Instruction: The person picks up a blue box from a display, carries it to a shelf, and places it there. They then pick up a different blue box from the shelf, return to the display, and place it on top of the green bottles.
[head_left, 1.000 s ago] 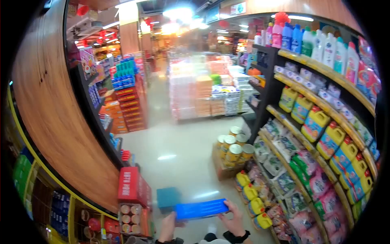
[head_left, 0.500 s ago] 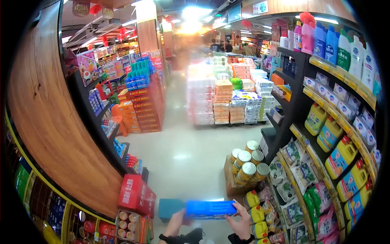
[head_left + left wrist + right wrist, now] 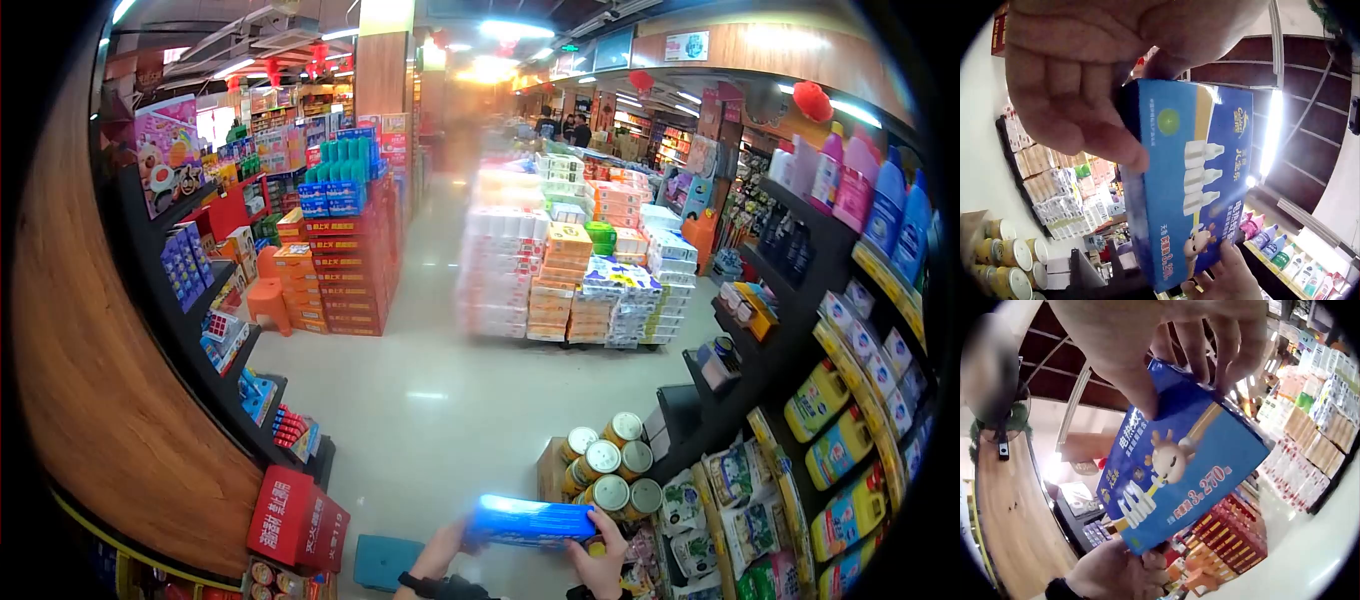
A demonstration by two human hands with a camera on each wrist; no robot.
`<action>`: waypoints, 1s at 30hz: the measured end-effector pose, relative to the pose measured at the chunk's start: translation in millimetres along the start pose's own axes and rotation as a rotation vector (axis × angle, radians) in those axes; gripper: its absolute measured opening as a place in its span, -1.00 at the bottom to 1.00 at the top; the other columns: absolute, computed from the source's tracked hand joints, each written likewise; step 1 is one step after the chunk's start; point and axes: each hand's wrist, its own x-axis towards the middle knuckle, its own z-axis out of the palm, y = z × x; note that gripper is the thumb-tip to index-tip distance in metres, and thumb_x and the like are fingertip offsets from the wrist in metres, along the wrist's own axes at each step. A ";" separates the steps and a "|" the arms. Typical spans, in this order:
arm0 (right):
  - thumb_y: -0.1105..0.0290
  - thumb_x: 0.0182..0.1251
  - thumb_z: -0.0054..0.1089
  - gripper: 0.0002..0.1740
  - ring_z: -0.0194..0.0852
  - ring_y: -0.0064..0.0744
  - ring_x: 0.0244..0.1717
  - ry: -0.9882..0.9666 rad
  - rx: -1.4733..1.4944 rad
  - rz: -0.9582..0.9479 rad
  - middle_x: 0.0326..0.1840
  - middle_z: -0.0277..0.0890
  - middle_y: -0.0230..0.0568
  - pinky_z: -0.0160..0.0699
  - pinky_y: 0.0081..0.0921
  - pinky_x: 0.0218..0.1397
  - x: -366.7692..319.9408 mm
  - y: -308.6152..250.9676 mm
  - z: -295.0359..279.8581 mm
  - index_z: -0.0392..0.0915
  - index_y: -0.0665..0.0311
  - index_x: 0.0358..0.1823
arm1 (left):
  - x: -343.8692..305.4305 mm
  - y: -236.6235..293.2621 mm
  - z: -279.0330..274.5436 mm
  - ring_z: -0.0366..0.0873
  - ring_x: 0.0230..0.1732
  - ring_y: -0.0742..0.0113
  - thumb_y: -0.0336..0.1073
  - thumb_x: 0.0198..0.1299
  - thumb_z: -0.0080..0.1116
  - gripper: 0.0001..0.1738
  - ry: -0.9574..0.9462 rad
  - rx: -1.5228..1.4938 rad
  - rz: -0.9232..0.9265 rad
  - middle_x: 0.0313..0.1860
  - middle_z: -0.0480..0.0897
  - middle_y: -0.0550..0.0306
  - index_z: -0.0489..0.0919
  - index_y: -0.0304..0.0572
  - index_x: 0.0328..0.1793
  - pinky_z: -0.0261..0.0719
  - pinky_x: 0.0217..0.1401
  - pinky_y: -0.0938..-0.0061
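Wood panel [image 3: 120, 350]: brown, curved along left edge of frame.
Left rack [image 3: 215, 290]: dark shelves, upper left to lower left, small packs and toys on them, pink picture box [image 3: 168, 155] at its top.
Orange chair [image 3: 268, 298]: left of frame, beside carton stack.
Red box [image 3: 298, 518]: white lettering, lower left, on top of round tubs [image 3: 272, 578].
Carton stack [image 3: 352, 270]: red and orange, left of middle, blue and green packs [image 3: 338, 180] on top.
Teal block [image 3: 386, 562]: on floor, bottom of frame; stool or box, can't tell.
Left hand [image 3: 442, 548]: bottom middle, clamped on left end of blue box, thumb and fingers round it, dark band at wrist.
blue box [image 3: 530, 522]: bottom middle, held up between both hands. Wrist views show light and dark blue front, three white bottles, cartoon deer, "270".
Right hand [image 3: 602, 560]: clamped on right end of blue box, apart from left one, thumb on near side, dark band at wrist.
Tissue pile [image 3: 580, 270]: middle to right of middle, stacked packs.
Gold cans [image 3: 606, 472]: lower right of middle, clustered on brown carton [image 3: 550, 470].
Right rack [image 3: 770, 370]: right side, bottles [image 3: 885, 205] up top, yellow jugs [image 3: 840, 450] lower, bagged goods [image 3: 752, 520] near bottom.
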 end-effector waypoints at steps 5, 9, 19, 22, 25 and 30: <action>0.60 -0.13 0.48 -0.33 0.58 -0.23 0.10 0.027 -0.050 -0.052 0.20 0.52 0.05 0.59 -0.48 0.00 66.1 8.8 42.2 0.50 0.30 0.14 | 66.9 23.6 -25.2 0.65 -0.34 0.30 0.23 0.45 -0.24 -0.32 0.019 -0.007 0.091 -0.33 0.69 -0.01 0.63 -0.27 -0.10 0.60 -0.20 0.47; 0.59 -0.11 0.49 -0.32 0.57 -0.25 0.12 -0.004 0.089 0.017 0.22 0.51 0.06 0.57 -0.46 0.05 95.3 13.5 68.6 0.49 0.32 0.16 | 84.0 48.1 -38.4 0.64 -0.39 0.31 0.20 0.46 -0.25 -0.34 0.092 -0.013 0.100 -0.33 0.69 0.00 0.62 -0.29 -0.08 0.62 -0.27 0.45; 0.48 -0.02 0.51 -0.32 0.60 -0.41 -0.04 -0.254 0.175 0.040 0.27 0.49 -0.02 0.61 -0.58 -0.17 202.8 71.0 140.2 0.49 0.23 0.22 | 148.4 72.3 -73.8 0.57 -0.26 0.39 0.06 0.46 -0.18 -0.50 0.210 -0.025 0.101 -0.23 0.64 0.17 0.56 -0.15 0.17 0.56 -0.19 0.43; 0.46 -0.01 0.51 -0.32 0.62 -0.38 -0.03 -0.256 0.174 -0.022 0.25 0.51 -0.03 0.62 -0.57 -0.19 251.0 82.6 162.2 0.49 0.18 0.23 | 179.1 100.7 -77.2 0.56 -0.28 0.38 0.04 0.45 -0.16 -0.53 0.267 0.121 0.183 -0.22 0.64 0.19 0.56 -0.13 0.15 0.56 -0.20 0.44; 0.44 0.00 0.51 -0.32 0.62 -0.38 -0.02 -0.270 0.257 -0.010 0.25 0.52 -0.06 0.63 -0.56 -0.19 304.5 105.5 186.7 0.49 0.16 0.23 | 215.8 133.6 -75.2 0.55 -0.28 0.39 0.05 0.44 -0.13 -0.54 0.294 0.220 0.304 -0.22 0.63 0.20 0.57 -0.13 0.11 0.55 -0.18 0.45; 0.38 0.01 0.54 -0.37 0.61 -0.25 -0.02 -0.222 0.224 -0.179 0.23 0.53 -0.05 0.62 -0.51 -0.15 398.9 141.5 210.3 0.55 0.14 0.19 | 305.1 185.6 -87.6 0.53 -0.26 0.41 0.01 0.43 -0.11 -0.57 0.338 0.113 0.201 -0.23 0.62 0.20 0.56 -0.15 0.08 0.53 -0.15 0.46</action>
